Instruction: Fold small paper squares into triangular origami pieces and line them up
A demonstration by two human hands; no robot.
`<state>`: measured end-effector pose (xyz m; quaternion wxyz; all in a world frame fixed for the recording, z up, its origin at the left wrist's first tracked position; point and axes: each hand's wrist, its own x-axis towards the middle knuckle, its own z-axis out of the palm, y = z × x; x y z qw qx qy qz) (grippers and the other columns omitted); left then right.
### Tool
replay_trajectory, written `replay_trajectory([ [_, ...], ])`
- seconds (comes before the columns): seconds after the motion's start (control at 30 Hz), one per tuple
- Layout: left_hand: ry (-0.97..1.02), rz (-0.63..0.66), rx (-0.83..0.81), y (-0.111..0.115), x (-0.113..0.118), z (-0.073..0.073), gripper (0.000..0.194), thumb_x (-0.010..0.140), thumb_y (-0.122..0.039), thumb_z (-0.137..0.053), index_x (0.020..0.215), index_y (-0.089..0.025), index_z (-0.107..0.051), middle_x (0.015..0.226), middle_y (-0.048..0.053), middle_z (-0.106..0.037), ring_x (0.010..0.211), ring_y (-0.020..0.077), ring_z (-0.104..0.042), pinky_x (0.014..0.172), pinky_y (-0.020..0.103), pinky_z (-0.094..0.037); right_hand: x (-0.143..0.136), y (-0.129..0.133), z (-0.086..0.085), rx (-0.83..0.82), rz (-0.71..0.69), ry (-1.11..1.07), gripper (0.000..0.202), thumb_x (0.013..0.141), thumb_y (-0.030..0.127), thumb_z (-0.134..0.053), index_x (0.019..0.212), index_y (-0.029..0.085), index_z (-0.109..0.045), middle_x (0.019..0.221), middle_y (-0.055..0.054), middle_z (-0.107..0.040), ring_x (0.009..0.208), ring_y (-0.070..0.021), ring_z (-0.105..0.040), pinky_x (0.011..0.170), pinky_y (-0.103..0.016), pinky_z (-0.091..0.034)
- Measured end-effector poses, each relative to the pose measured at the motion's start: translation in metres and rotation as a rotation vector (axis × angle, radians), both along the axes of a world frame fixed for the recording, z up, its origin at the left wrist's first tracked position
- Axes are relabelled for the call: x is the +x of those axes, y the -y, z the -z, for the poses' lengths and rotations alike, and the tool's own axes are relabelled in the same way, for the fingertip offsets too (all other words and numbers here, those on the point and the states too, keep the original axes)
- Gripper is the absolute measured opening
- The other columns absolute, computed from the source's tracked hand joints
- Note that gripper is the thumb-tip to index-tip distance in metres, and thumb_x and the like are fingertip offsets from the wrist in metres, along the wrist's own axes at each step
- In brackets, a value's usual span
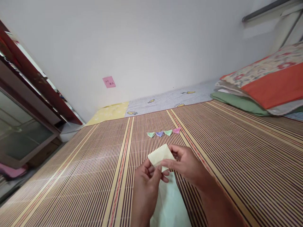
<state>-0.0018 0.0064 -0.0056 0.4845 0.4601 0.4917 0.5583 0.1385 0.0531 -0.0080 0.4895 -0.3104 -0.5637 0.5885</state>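
Observation:
Between my hands is a small pale yellow sheet of paper, held tilted with one corner pointing away from me. My left hand pinches its lower left side, thumb toward the near corner. On the right side, my right hand grips the sheet, its thumb lying across the lower part. The fingers behind the paper are partly hidden. Below my hands lies a pale green sheet, partly covered by my left hand and wrist. Beyond them, several small folded paper triangles in green, purple and pink sit in a row.
A striped bamboo mat covers the bed. Folded bedding is piled at the far right. Against the white wall a pink note is stuck. A patterned sheet shows along the wall; a cabinet stands at left.

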Motion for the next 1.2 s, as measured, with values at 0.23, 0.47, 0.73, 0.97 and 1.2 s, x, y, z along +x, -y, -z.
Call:
replay_trajectory([
  [0.23, 0.054, -0.040, 0.004, 0.002, 0.004, -0.002, 0.015, 0.079, -0.030, -0.074, 0.078, -0.015, -0.069, 0.058, 0.000, -0.065, 0.051, 0.0120, -0.057, 0.052, 0.021, -0.044, -0.004, 0.000, 0.002, 0.053, 0.261, 0.024, 0.026, 0.082, 0.033, -0.075, 0.067, 0.018, -0.062, 0.057, 0.005, -0.053, 0.051, -0.0101, -0.047, 0.048, -0.023, -0.036],
  [0.47, 0.082, -0.207, 0.045, 0.000, -0.005, 0.001, 0.025, 0.083, -0.038, -0.074, 0.075, -0.018, -0.062, 0.059, -0.004, -0.054, 0.052, 0.0098, -0.049, 0.050, 0.018, -0.041, 0.005, -0.003, 0.001, 0.044, 0.197, -0.002, 0.025, 0.085, 0.037, -0.073, 0.071, 0.019, -0.064, 0.063, 0.002, -0.061, 0.059, -0.0135, -0.057, 0.058, -0.025, -0.046],
  [0.73, -0.203, -0.180, 0.111, 0.004, -0.006, 0.000, 0.026, 0.087, -0.041, -0.069, 0.074, -0.019, -0.064, 0.063, 0.000, -0.060, 0.059, 0.0160, -0.058, 0.055, 0.024, -0.044, 0.011, 0.000, -0.006, 0.150, 0.274, 0.201, 0.016, 0.077, 0.030, -0.080, 0.088, 0.020, -0.075, 0.075, -0.001, -0.069, 0.069, -0.0170, -0.061, 0.063, -0.027, -0.050],
  [0.97, -0.171, -0.284, 0.131, 0.003, -0.003, 0.004, 0.027, 0.085, -0.040, -0.072, 0.070, -0.019, -0.065, 0.062, 0.000, -0.060, 0.058, 0.0149, -0.055, 0.055, 0.023, -0.042, 0.006, 0.006, -0.009, 0.135, 0.197, 0.177, 0.022, 0.089, 0.031, -0.066, 0.071, 0.019, -0.064, 0.061, 0.003, -0.053, 0.055, -0.0120, -0.046, 0.049, -0.023, -0.039],
  [1.2, -0.058, -0.226, 0.102, 0.005, -0.004, -0.002, 0.031, 0.085, -0.046, -0.072, 0.075, -0.017, -0.067, 0.063, 0.000, -0.059, 0.058, 0.0138, -0.054, 0.053, 0.022, -0.044, 0.011, 0.003, -0.005, 0.172, 0.151, 0.184, 0.025, 0.092, 0.036, -0.064, 0.073, 0.019, -0.065, 0.063, 0.003, -0.053, 0.057, -0.0126, -0.047, 0.052, -0.024, -0.041],
])
